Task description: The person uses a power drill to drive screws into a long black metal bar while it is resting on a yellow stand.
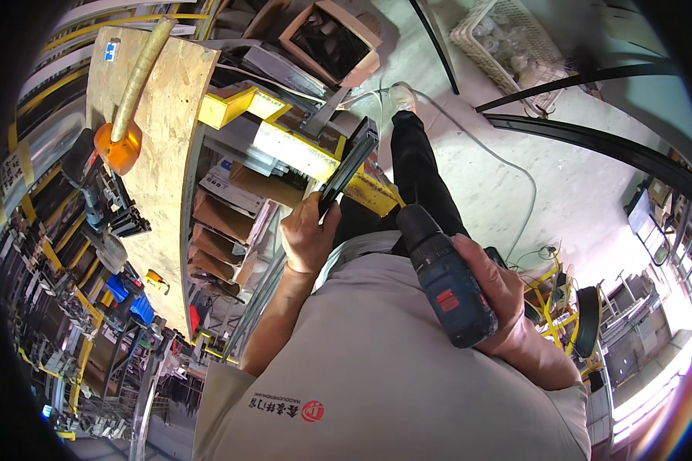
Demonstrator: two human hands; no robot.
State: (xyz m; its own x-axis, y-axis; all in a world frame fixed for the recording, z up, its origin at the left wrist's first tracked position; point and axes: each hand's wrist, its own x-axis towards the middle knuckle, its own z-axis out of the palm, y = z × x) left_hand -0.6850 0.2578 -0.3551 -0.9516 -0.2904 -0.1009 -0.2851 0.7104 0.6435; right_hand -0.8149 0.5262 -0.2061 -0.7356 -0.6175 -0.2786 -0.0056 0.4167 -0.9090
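My left hand [309, 233] is closed round the near end of a short black metal profile [352, 163], which slants away and up to the right. Under the profile runs a yellow steel beam [300, 152]; whether the two touch I cannot tell. In my right hand [494, 284] is a dark blue cordless drill [447, 286], gripped at its handle, which is mostly hidden. Its black chuck [417, 224] tilts up and left toward the yellow beam, and a thin bit reaches from it close to the beam's end.
On the left, a wooden board [169, 154] carries an orange mallet [119, 146] and a second power tool [92, 200]. Shelves with cardboard boxes [223, 215] stand below it. Long black profiles [584, 138] cross the right side. A grey cable [515, 157] lies on the floor near a white crate [507, 54].
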